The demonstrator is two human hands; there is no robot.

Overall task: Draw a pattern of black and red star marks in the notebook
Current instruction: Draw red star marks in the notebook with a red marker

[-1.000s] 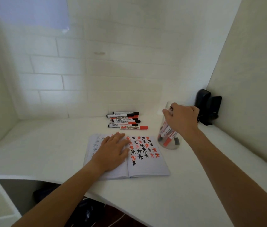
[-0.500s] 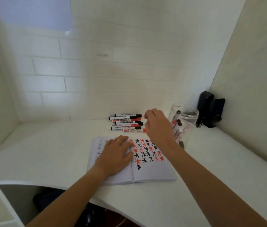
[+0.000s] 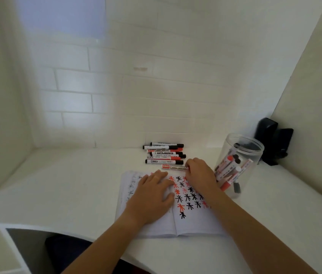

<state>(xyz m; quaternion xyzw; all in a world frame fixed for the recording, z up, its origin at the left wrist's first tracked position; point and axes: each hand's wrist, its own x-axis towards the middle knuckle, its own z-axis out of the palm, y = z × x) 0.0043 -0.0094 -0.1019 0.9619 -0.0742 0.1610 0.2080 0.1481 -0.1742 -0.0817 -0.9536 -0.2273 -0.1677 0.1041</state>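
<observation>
Notebook: the open white paper notebook [image 3: 195, 224] lies flat on the white desk [image 3: 67, 184]; its right page carries rows of black and red star marks [image 3: 187, 196].
Left hand: the left hand [image 3: 152, 196] rests flat on the notebook's left page, fingers straight, holding it down.
Right hand: the right hand [image 3: 200, 173] is above the notebook's top edge, fingertips pinching the near end of a white-barrelled red marker [image 3: 174, 167] lying just beyond that edge.
Spare pens: a row of black and red markers [image 3: 164, 153] lies farther back from the notebook.
Jar: a clear plastic jar [image 3: 239, 165] stands just right of the notebook, holding several red and black markers leaning inside.
Risk: the right wrist is close to the jar, so a careless lift could knock it over; the forearm crossing the marks could smear wet ink.
</observation>
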